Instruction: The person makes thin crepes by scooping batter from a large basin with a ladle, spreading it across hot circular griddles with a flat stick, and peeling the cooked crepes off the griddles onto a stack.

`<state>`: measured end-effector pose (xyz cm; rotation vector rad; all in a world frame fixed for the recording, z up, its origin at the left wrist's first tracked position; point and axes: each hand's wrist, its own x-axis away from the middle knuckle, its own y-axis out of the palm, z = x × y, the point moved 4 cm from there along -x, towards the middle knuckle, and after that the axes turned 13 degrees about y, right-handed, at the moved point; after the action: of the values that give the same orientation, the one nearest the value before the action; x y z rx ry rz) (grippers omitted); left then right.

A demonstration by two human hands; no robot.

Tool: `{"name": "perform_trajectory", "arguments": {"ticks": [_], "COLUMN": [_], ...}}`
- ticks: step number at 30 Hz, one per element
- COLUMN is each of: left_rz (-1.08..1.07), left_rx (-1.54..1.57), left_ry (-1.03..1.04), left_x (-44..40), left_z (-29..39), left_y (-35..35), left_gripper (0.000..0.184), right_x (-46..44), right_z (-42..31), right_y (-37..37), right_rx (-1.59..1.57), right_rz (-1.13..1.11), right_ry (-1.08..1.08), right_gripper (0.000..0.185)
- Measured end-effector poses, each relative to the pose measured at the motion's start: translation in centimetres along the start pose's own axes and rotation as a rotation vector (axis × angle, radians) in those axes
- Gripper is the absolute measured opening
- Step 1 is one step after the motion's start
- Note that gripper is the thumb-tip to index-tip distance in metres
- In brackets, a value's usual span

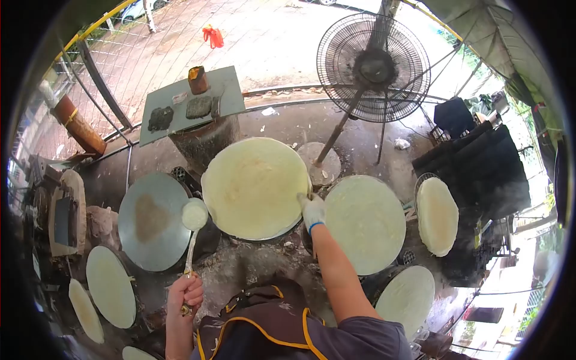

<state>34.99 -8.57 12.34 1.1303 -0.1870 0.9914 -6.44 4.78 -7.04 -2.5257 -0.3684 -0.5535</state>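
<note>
My left hand (185, 292) is closed round the long handle of a ladle (195, 215). Pale batter fills the ladle's bowl, which is over the right edge of a round griddle plate (137, 240) with a brown patch in its middle. My right hand (312, 211), in a white glove with a blue band at the wrist, pinches the right edge of a large pale-yellow crepe (255, 183) in the centre. Its fingertips are partly hidden at that edge. Close to the right of this hand, another pale crepe (367, 225) covers its round plate.
More crepe-covered plates curve round me, one at lower left (110, 287) and one at lower right (408, 300). Farther right is a crepe (437, 216) on a round rack. A standing fan (373, 67) and a board-topped drum (207, 141) are ahead.
</note>
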Motion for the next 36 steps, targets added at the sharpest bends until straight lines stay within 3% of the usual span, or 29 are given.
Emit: {"name": "perform_trajectory", "arguments": {"ticks": [3, 7, 10, 13, 15, 17, 19, 21, 23, 25, 26, 28, 29, 31, 34, 36], "left_rz": [-0.023, -0.044, -0.055, -0.036, -0.029, -0.030, -0.007, -0.011, -0.024, -0.060, -0.069, -0.062, -0.053, -0.041, -0.075, -0.078], "left_rx": [-0.028, -0.088, -0.132, -0.169, -0.193, -0.221, -0.224, -0.221, -0.184, -0.093, -0.044, 0.031, 0.064, 0.062, 0.067, 0.038], "left_ry": [-0.008, 0.024, 0.055, 0.079, 0.090, 0.095, 0.084, 0.048, 0.028, -0.031, -0.051, -0.098, -0.108, -0.140, -0.173, -0.185], "left_x": [-1.3, -2.3, -3.3, -3.5, -3.6, -3.6, -3.4, -3.6, -4.0, -4.9, -5.2, -5.4, -5.5, -4.9, -4.5, -4.2], "left_z": [1.0, 3.0, 4.0, 4.4, 4.0, 3.1, 1.9, -0.4, -2.8, -6.1, -7.7, -10.9, -12.3, -15.2, -18.2, -19.1], "left_y": [-0.6, -1.2, -1.4, -1.5, -1.4, -1.1, -0.7, 0.1, 0.8, 1.7, 1.9, 3.0, 3.7, 6.3, 8.8, 10.2], "left_gripper": [0.006, 0.004, 0.001, 0.004, 0.005, 0.006, 0.007, 0.010, 0.012, 0.017, 0.018, 0.017, 0.016, 0.015, 0.013, 0.012], "right_x": [1.0, 3.5, 4.8, 11.8, 8.8, 9.1, 7.1, 7.2, 12.0, 9.1, 9.0, 10.0, 9.9, 10.6, 12.8, 9.9], "right_z": [-0.2, -8.1, -11.3, -14.6, -11.2, -10.6, -8.5, -9.0, -13.4, -14.4, -15.9, -18.2, -18.3, -17.0, -14.5, -8.5], "right_y": [1.5, 2.9, 3.5, 0.4, -1.6, -7.5, -16.0, -25.7, -33.9, -45.3, -49.6, -55.1, -57.4, -60.7, -59.8, -58.8], "right_rx": [-0.041, -0.771, -0.760, -0.965, -1.019, -0.984, -0.844, -0.783, -0.620, -0.239, -0.031, 0.116, 0.227, 0.545, 0.809, 0.960], "right_rz": [-0.033, -0.198, -0.180, -0.323, -0.406, -0.372, -0.171, -0.158, 0.025, 0.108, 0.254, 0.256, 0.272, 0.521, 0.797, 0.771], "right_ry": [0.059, 0.167, -0.021, 0.068, 0.068, -0.116, -0.160, -0.037, -0.131, -0.156, -0.199, -0.309, -0.353, -0.464, -0.630, -0.528], "right_gripper": [0.046, 0.041, 0.040, 0.043, 0.044, 0.043, 0.044, 0.043, 0.029, 0.027, 0.025, 0.019, 0.015, 0.016, 0.016, 0.018]}}
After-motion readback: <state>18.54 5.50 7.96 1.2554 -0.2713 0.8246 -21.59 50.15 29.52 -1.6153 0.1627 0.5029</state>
